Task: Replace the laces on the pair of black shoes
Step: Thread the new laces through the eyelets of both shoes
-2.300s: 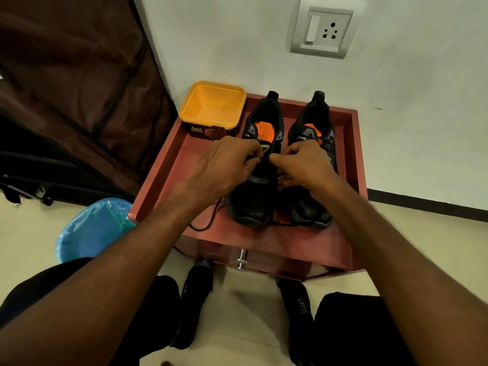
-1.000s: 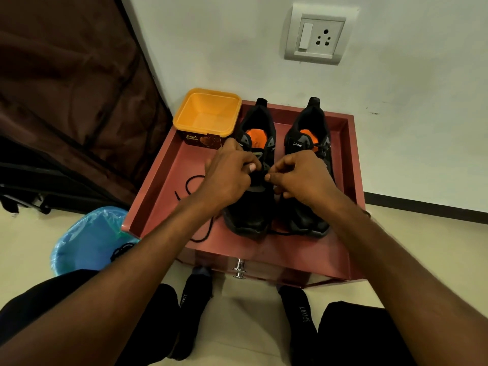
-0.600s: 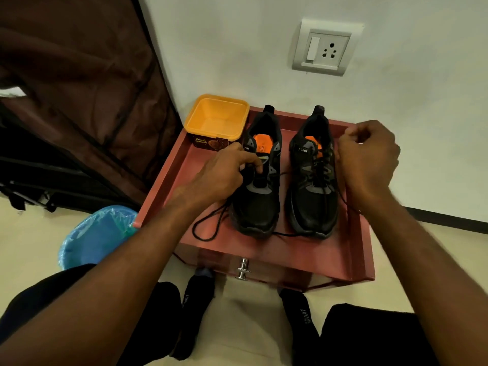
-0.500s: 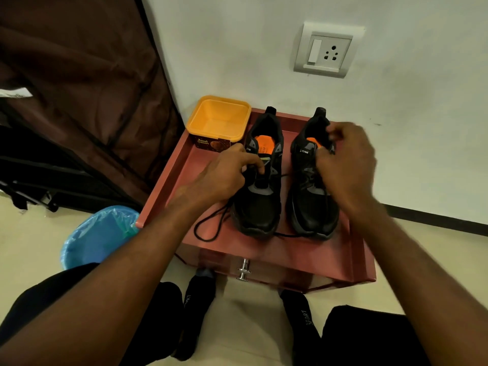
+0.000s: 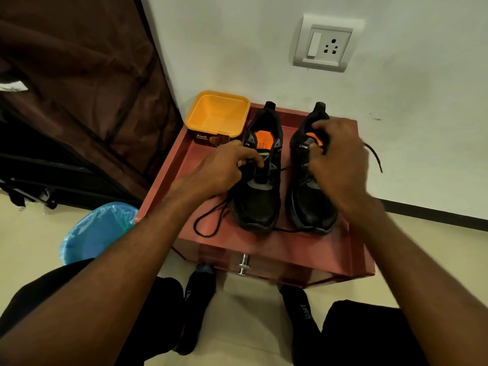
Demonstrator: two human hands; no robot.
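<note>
Two black shoes with orange insoles stand side by side, toes toward me, on a reddish-brown drawer unit [image 5: 264, 249]. My left hand [image 5: 219, 170] pinches the black lace at the eyelets of the left shoe [image 5: 260, 196]. A loose length of that lace [image 5: 208, 220] loops on the top to the left. My right hand [image 5: 338, 159] is over the tongue of the right shoe [image 5: 309, 207], fingers curled on a black lace whose free end [image 5: 375, 157] swings out to the right.
An empty orange tub [image 5: 217, 114] sits at the back left of the top. A blue-lined bin [image 5: 97, 231] stands on the floor to the left, beside a dark brown fabric wardrobe [image 5: 79, 88]. A wall socket [image 5: 327, 43] is above. My socked feet [image 5: 198, 307] rest below.
My right hand left the left shoe, swung out to the right pulling lace, then came back onto the right shoe's tongue. My left hand stayed at the left shoe's eyelets.
</note>
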